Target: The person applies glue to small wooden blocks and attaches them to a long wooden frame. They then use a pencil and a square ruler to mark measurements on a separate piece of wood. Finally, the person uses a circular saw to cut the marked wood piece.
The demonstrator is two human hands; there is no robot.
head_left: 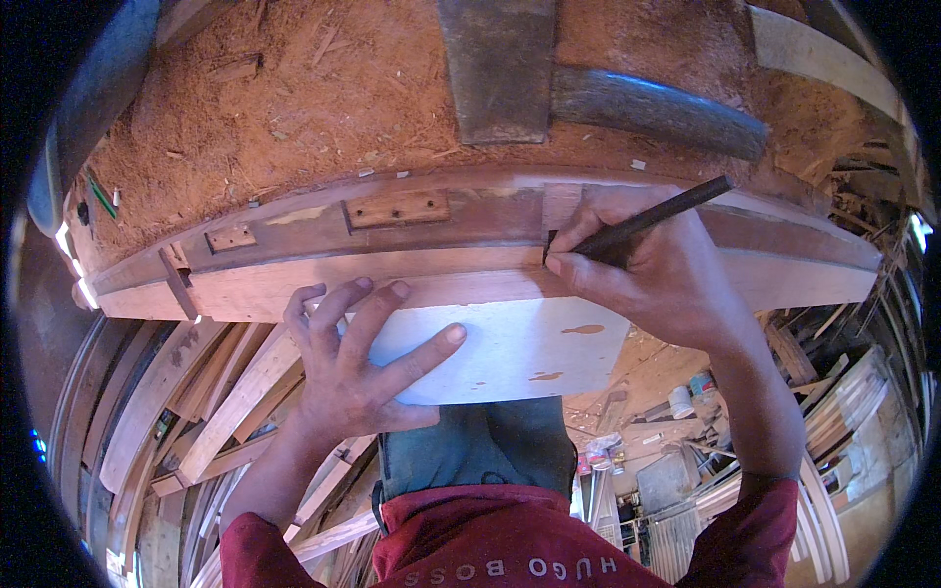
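In my right hand (642,260) is a dark, thick pencil (676,211), gripped like a pen. Its tip end meets the long wooden beam (451,265) near a small dark slot. My left hand (358,367) lies with fingers spread over the white panel (500,348), which has a few brown stains. The fingertips reach the beam's near edge. That panel sits against the beam's near side, in front of my body. Shallow rectangular recesses (397,209) with dark holes are cut into the beam's far part.
Sawdust (323,108) covers the ground beyond the beam, where a dark wooden post (500,73) and a dark curved piece (657,106) lie. Stacked wooden strips (186,392) fill the left side. More strips and small cans (680,402) lie at lower right.
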